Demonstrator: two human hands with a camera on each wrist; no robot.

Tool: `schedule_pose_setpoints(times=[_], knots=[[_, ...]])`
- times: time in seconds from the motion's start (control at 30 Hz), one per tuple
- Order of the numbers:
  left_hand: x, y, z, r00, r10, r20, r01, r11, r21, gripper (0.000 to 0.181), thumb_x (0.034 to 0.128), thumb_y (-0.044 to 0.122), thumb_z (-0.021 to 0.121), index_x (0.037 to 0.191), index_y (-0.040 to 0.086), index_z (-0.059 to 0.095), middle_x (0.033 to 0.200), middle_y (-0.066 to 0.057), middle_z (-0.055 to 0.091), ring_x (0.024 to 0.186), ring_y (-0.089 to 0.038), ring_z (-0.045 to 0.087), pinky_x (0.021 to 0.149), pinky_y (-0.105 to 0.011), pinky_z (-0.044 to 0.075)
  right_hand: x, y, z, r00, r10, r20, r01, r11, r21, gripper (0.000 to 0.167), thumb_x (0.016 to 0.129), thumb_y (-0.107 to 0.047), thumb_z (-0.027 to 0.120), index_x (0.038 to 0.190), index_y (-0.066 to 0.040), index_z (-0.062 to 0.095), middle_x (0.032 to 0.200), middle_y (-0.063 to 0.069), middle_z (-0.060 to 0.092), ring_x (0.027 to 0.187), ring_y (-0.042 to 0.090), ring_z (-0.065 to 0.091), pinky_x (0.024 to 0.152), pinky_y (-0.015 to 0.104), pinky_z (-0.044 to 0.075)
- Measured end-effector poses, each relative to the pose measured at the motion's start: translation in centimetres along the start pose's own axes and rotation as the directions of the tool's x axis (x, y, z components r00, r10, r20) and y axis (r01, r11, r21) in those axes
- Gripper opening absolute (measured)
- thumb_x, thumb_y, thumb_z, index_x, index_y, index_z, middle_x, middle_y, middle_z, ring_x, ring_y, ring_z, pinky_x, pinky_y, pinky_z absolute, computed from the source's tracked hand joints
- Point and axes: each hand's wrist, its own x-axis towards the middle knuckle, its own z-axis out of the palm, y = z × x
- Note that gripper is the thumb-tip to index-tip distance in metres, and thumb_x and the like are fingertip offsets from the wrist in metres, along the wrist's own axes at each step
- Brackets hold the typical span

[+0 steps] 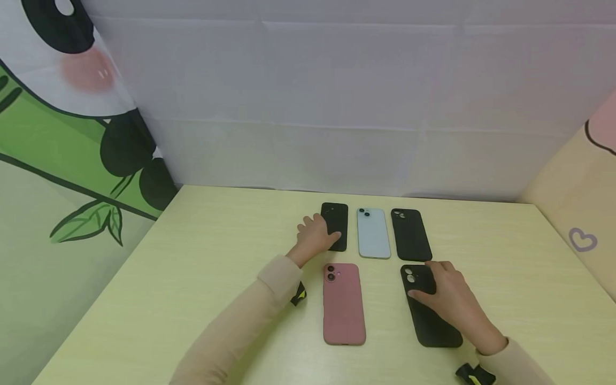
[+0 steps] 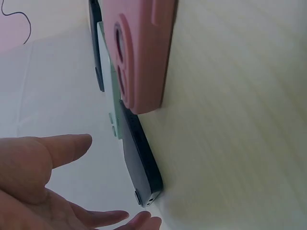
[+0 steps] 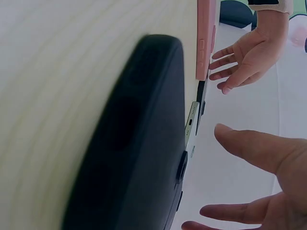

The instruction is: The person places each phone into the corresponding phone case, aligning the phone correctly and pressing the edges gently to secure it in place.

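Observation:
Over the left part of the far black phone (image 1: pixel 340 227) is my left hand (image 1: pixel 314 238), fingers spread and thumb across the phone. In the left wrist view, that hand (image 2: pixel 43 182) has thumb and fingers apart beside the dark phone (image 2: pixel 139 158), nothing between them. My right hand (image 1: pixel 454 299) is above the near black phone (image 1: pixel 430 315), its thumb near the camera lenses and its fingers by the top right edge. The right wrist view has this hand (image 3: pixel 268 182) with thumb and fingers apart above the black phone (image 3: pixel 153 143); contact cannot be told.
A pink phone (image 1: pixel 344 305) lies on the pale table (image 1: pixel 192 299) between the forearms. Behind it, a light blue phone (image 1: pixel 373 233) and another black phone (image 1: pixel 411 234) lie in the back row. A plain cloth (image 1: pixel 298 107) stands behind the table.

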Motion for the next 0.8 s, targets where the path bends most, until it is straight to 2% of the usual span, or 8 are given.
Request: schedule_pose_setpoints(times=[0.17, 0.3, 0.57, 0.8], knots=[[0.7, 0.6, 0.4, 0.999, -0.026, 0.035, 0.025, 0.999, 0.028, 0.073, 0.0861, 0.043, 0.059, 0.132, -0.008, 0.033, 0.127, -0.028, 0.038, 0.115, -0.041, 0.039, 0.092, -0.05, 0.04, 0.0, 0.5, 0.0, 0.999, 0.032, 0.043, -0.03, 0.999, -0.042, 0.076, 0.073, -0.033, 0.074, 0.122, 0.015, 0.042, 0.119, 0.038, 0.042, 0.104, 0.054, 0.043, 0.08, 0.058, 0.042], [1.2, 1.0, 0.9, 0.998, -0.047, 0.039, 0.044, 0.996, 0.074, 0.075, 0.0856, 0.046, 0.058, 0.132, -0.007, 0.033, 0.128, -0.027, 0.037, 0.116, -0.039, 0.038, 0.092, -0.048, 0.04, 0.1, 0.8, 0.1, 0.993, 0.065, 0.095, -0.059, 0.996, -0.064, 0.084, 0.074, -0.039, 0.073, 0.126, 0.016, 0.038, 0.12, 0.04, 0.041, 0.105, 0.056, 0.041, 0.08, 0.058, 0.042], [1.5, 1.7, 1.9, 0.998, -0.064, 0.006, 0.063, 0.991, 0.121, 0.086, 0.0814, 0.05, 0.062, 0.137, -0.006, 0.027, 0.131, -0.026, 0.034, 0.117, -0.036, 0.036, 0.093, -0.046, 0.04, -0.1, 1.2, 0.4, 0.991, 0.057, 0.125, -0.048, 0.996, -0.072, 0.091, 0.072, -0.044, 0.073, 0.126, 0.019, 0.035, 0.116, 0.041, 0.045, 0.102, 0.056, 0.044, 0.08, 0.055, 0.043], [1.4, 2.0, 2.2, 0.998, -0.05, -0.023, 0.053, 0.985, 0.162, 0.091, 0.0786, 0.047, 0.067, 0.139, -0.006, 0.023, 0.131, -0.028, 0.033, 0.118, -0.037, 0.036, 0.093, -0.044, 0.04, -0.1, 1.2, 0.8, 0.989, 0.067, 0.132, -0.055, 0.995, -0.088, 0.092, 0.072, -0.045, 0.073, 0.126, 0.02, 0.035, 0.114, 0.041, 0.045, 0.102, 0.055, 0.044, 0.08, 0.055, 0.043]])
